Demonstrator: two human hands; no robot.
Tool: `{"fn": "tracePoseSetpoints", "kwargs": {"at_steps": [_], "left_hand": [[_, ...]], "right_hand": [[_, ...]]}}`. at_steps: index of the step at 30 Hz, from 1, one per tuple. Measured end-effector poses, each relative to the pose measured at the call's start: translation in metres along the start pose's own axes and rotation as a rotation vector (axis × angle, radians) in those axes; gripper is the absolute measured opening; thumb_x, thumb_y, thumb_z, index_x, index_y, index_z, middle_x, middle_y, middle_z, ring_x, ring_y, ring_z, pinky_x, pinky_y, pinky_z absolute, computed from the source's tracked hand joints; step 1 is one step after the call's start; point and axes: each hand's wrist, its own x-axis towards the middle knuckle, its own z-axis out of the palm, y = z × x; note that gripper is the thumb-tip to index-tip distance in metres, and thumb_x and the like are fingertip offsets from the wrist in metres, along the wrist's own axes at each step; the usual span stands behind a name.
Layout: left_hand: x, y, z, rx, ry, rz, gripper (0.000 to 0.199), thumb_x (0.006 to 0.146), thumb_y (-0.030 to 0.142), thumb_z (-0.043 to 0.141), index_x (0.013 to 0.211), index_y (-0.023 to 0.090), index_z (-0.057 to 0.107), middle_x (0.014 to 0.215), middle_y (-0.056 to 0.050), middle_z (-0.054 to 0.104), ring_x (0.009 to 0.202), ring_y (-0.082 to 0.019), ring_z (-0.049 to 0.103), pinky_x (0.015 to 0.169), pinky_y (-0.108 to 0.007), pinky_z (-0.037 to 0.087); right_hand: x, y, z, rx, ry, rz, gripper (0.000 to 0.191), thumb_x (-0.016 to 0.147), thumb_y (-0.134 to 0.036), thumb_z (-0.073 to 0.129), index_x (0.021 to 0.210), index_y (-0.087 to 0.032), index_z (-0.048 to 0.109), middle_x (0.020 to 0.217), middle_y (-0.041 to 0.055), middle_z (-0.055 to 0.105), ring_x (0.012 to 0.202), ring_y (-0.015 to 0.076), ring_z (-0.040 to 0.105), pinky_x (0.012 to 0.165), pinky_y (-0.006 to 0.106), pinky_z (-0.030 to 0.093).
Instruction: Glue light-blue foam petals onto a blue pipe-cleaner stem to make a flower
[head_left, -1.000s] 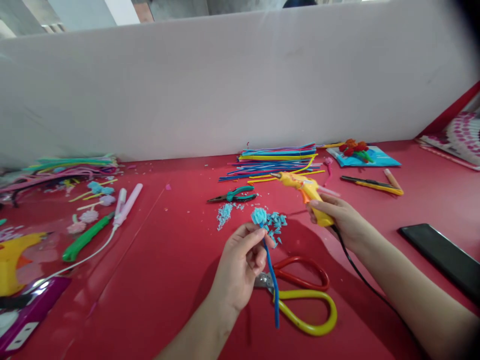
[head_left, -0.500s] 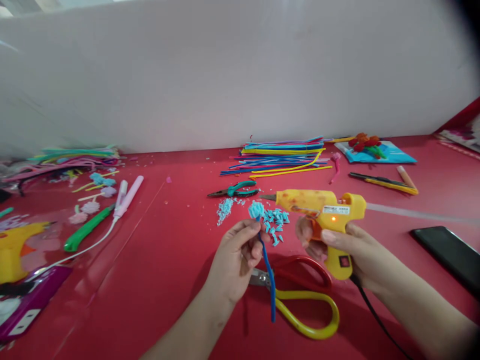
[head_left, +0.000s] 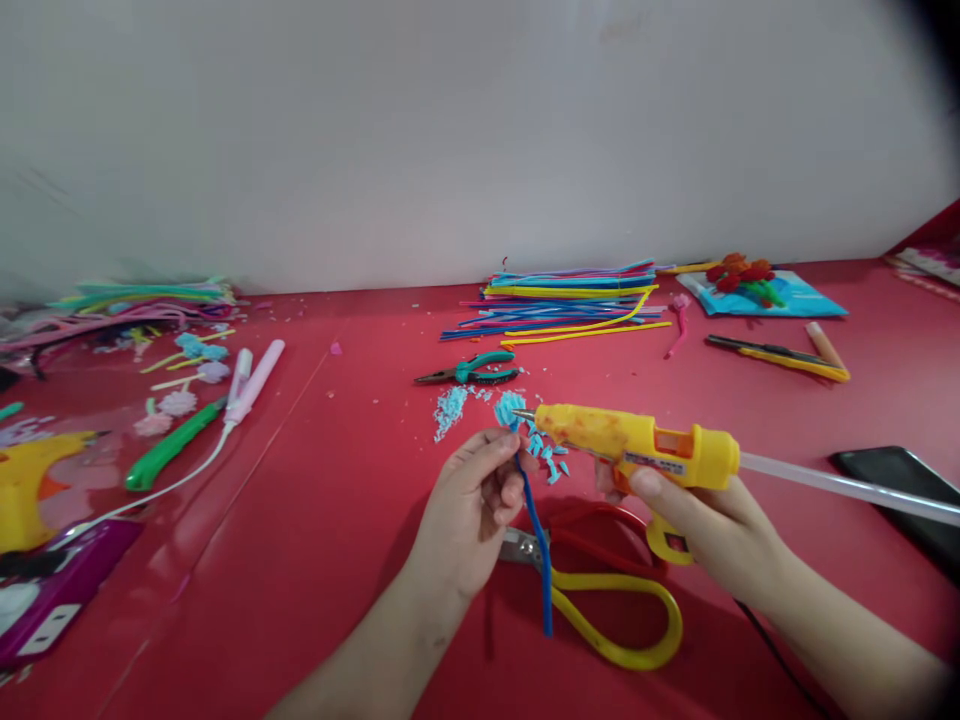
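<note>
Between thumb and fingers, my left hand [head_left: 476,500] pinches a dark blue pipe cleaner [head_left: 537,545] just below a fluffy light blue flower head [head_left: 510,407] at its top. My right hand [head_left: 697,515] is wrapped round a yellow hot glue gun [head_left: 630,438], its clear glue stick [head_left: 840,485] sticking out of the back. The metal nozzle is at the right side of the flower head; whether it touches cannot be made out. Under the hands lie scissors [head_left: 637,580] with one red and one yellow handle. Small cut light blue pieces [head_left: 553,465] lie behind the nozzle, partly hidden.
Pliers [head_left: 480,370] lie beyond the hands, by light blue fluff [head_left: 450,410]. Pipe cleaners [head_left: 562,305] are piled near the wall. Right are a utility knife [head_left: 780,357] and a phone [head_left: 900,490]. Left are a green-handled tool [head_left: 172,448], a pink appliance [head_left: 255,385] and another glue gun [head_left: 34,485].
My right hand has brought the glue gun leftward and tilted it, so its nozzle has come to the light blue flower head. My left hand holds nearly still.
</note>
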Motion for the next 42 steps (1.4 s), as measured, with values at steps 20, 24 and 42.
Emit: {"fn": "tracePoseSetpoints", "kwargs": {"at_steps": [20, 24, 42], "left_hand": [[0.0003, 0.0044, 0.0024, -0.019, 0.027, -0.021, 0.013, 0.078, 0.017, 0.057, 0.067, 0.013, 0.051, 0.060, 0.003, 0.059, 0.032, 0.003, 0.034, 0.028, -0.008, 0.023], [0.0001, 0.0038, 0.0013, -0.027, 0.021, -0.023, 0.012, 0.078, 0.017, 0.058, 0.068, 0.014, 0.052, 0.061, 0.002, 0.059, 0.033, 0.002, 0.035, 0.028, -0.008, 0.024], [0.0001, 0.0050, 0.0022, -0.029, 0.040, -0.015, 0.012, 0.075, 0.018, 0.060, 0.068, 0.014, 0.051, 0.058, 0.004, 0.059, 0.030, 0.003, 0.031, 0.029, -0.008, 0.024]], "right_hand": [[-0.0004, -0.0005, 0.0019, -0.155, 0.079, -0.073, 0.019, 0.083, -0.035, 0.055, 0.068, -0.025, 0.061, 0.052, -0.0010, 0.050, 0.046, 0.0133, 0.042, 0.044, 0.025, 0.036], [0.0004, -0.0009, 0.0020, -0.153, 0.082, -0.081, 0.018, 0.082, -0.033, 0.057, 0.065, -0.025, 0.059, 0.048, -0.0018, 0.046, 0.042, 0.0131, 0.038, 0.042, 0.025, 0.033], [0.0027, -0.0042, 0.0042, -0.312, 0.020, -0.170, 0.022, 0.086, -0.033, 0.050, 0.101, -0.026, 0.066, 0.074, 0.0020, 0.065, 0.065, 0.0185, 0.060, 0.053, 0.025, 0.044]]}}
